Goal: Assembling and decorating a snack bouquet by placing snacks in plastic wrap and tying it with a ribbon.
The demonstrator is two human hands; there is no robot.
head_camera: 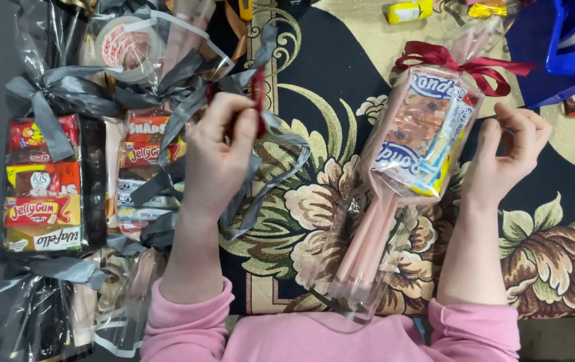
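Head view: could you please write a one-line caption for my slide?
Left hand pinches a dark red ribbon beside grey-bowed snack packs; right hand hovers near a red-bowed cellophane snack bundle.

Three snack bundles (421, 141), two hands (217, 157)

Glossy clear plastic wrap (395, 201), satiny red ribbon (462, 64), shiny grey ribbons (66, 90), and a seemingly woven, matt carpet (328, 121).

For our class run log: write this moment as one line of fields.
left hand: pinching dark red ribbon | right hand: beside red-bowed snack bag, fingers curled | grey-bowed bags: at left
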